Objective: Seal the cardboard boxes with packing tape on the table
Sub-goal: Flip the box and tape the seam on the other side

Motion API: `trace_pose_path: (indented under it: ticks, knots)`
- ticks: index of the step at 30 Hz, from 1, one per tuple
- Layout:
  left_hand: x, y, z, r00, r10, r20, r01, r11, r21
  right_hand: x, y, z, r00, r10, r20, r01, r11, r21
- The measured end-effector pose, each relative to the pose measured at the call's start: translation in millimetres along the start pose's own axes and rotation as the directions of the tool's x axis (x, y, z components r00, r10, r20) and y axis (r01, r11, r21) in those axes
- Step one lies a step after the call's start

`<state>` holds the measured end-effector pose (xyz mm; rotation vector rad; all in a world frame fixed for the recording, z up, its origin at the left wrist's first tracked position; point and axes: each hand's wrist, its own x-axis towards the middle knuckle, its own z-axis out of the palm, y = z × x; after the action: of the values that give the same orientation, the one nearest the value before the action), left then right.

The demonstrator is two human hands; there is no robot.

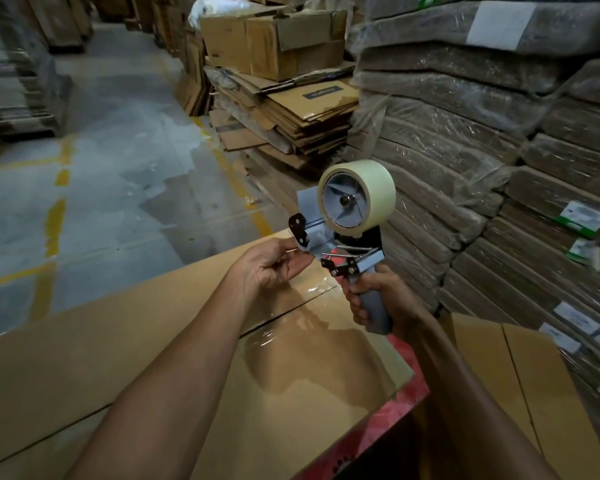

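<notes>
A large flat cardboard box [125, 344] lies in front of me, with clear tape shining along its centre seam. Above its far right corner I hold a tape dispenser [347, 237] carrying a pale roll of packing tape [378, 188]. My right hand [378, 299] grips the grey handle from below. My left hand [274, 265] is at the dispenser's front end, its fingertips pinching the loose tape end by the black guard. A second cardboard box [520, 382] sits lower at the right.
A red patterned table edge [395, 414] shows under the box. Plastic-wrapped stacks of flat cardboard [482, 140] stand close on the right. Loose flattened cartons and a box [284, 98] pile up ahead. A concrete floor with yellow lines [94, 174] spreads to the left.
</notes>
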<state>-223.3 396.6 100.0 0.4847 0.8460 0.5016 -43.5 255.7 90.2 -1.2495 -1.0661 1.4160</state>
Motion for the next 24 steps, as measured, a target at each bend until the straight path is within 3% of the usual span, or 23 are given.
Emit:
trace_pose_path:
  ticks: [6, 12, 15, 17, 21, 24]
  knots:
    - [9.4, -2.0, 6.2, 0.989, 0.147, -0.03, -0.145, 0.988, 0.056, 4.6, -5.8, -6.7, 1.0, -0.014, 0.013, 0.013, 0.999, 0.052]
    - [16.7, -10.3, 0.9, 0.923, 0.363, 0.127, -0.358, 0.932, -0.062, 10.9, -9.2, -16.6, 0.999, -0.028, 0.044, 0.024, 0.994, 0.104]
    - [19.4, -13.0, 5.3, 0.908, 0.416, 0.044, -0.416, 0.909, -0.014, 12.7, -8.6, -18.0, 0.998, -0.022, 0.066, 0.015, 0.993, 0.118]
    - [22.5, -13.1, 9.3, 0.917, 0.397, -0.033, -0.398, 0.917, -0.006, 15.1, -7.3, -17.8, 0.998, -0.02, 0.063, 0.012, 0.993, 0.115]
    - [27.5, -19.5, 9.9, 0.975, 0.217, -0.041, -0.22, 0.943, -0.251, 18.9, -5.7, -20.4, 0.999, -0.022, 0.023, 0.018, 0.986, 0.164]
    - [28.2, -16.7, 7.6, 0.986, 0.159, -0.053, -0.167, 0.96, -0.226, 17.7, -4.2, -26.9, 0.999, -0.038, 0.031, 0.032, 0.984, 0.174]
